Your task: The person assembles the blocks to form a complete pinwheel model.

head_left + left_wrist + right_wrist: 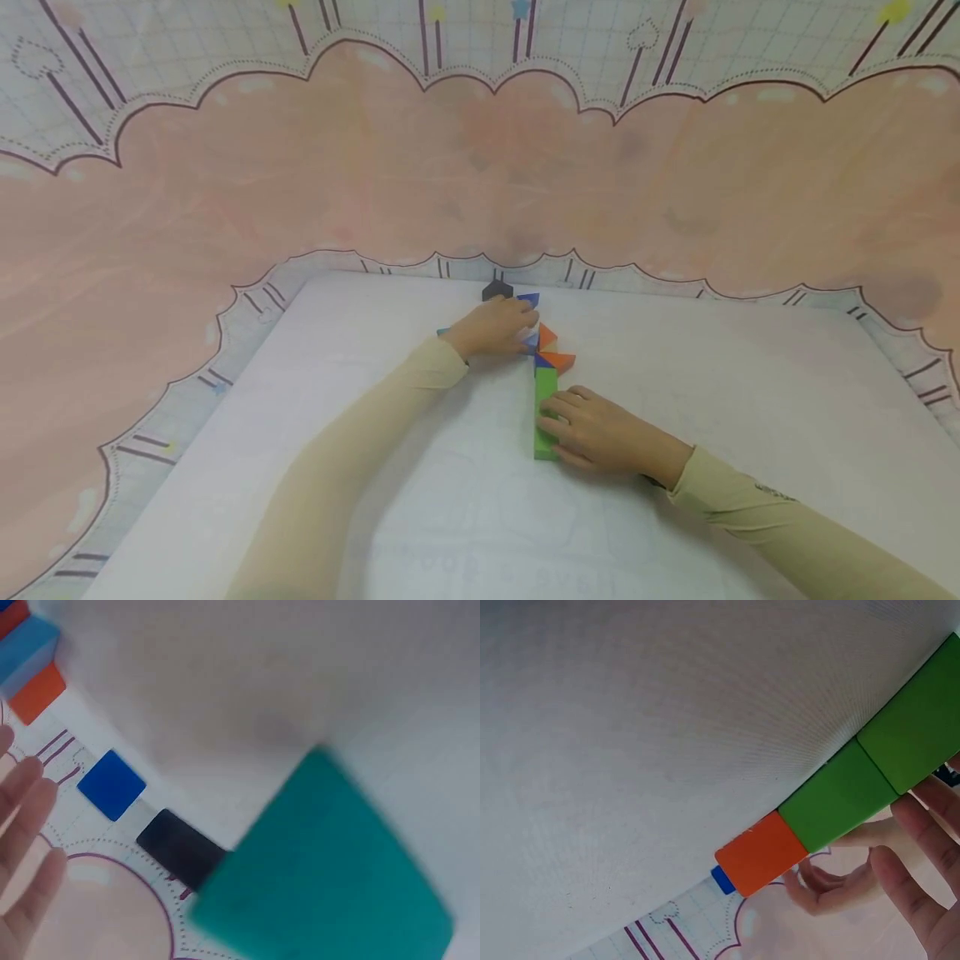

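My left hand (495, 325) reaches over the middle of a block layout, its fingers close above a light blue block (531, 343). In the left wrist view its fingers (26, 817) are loosely extended and hold nothing visible. Against the side of the green blocks (546, 412) lie the fingers of my right hand (600, 425). The right wrist view shows two green blocks (836, 795) end to end, then an orange block (761, 855). Orange triangles (558, 361) and a dark blue piece (542, 362) meet above the green strip.
Beyond my left hand lie a black block (497, 289) and a blue block (529, 299). A teal block (330, 862) looms large in the left wrist view. The white board (750, 400) rests on a patterned cloth (600, 192), which rises behind it.
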Demonstrator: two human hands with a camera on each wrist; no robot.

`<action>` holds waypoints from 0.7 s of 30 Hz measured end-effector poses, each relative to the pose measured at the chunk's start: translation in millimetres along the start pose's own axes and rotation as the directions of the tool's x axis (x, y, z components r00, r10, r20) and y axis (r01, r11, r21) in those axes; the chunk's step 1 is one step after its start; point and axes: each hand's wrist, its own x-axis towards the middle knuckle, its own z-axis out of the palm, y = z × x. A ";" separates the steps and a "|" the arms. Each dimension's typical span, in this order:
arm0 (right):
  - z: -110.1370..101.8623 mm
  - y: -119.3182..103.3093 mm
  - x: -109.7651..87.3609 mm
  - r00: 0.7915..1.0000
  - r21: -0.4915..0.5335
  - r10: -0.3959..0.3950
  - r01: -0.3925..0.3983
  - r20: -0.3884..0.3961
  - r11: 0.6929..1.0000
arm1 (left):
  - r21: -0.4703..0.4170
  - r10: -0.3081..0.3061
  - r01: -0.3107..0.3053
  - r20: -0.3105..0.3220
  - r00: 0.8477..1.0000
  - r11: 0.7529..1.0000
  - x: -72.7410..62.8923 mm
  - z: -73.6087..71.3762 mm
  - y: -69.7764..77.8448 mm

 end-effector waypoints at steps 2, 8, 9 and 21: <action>0.8 0.0 0.0 1.000 -0.010 -0.007 0.007 -0.014 1.000 | -0.008 -0.013 0.013 0.004 1.000 1.000 2.7 -0.4 -0.1; 2.4 0.2 0.2 0.998 -0.023 -0.022 0.020 -0.055 1.000 | -0.012 0.004 -0.004 0.040 0.999 1.000 15.0 5.7 2.5; 3.1 0.5 0.3 0.998 -0.023 -0.024 0.023 -0.063 0.999 | -0.019 0.008 -0.007 0.045 0.999 1.000 15.9 6.3 3.1; 3.5 1.1 -0.5 0.992 -0.029 -0.047 0.044 -0.119 0.999 | -0.027 0.061 -0.061 0.004 0.998 0.998 7.3 2.2 5.6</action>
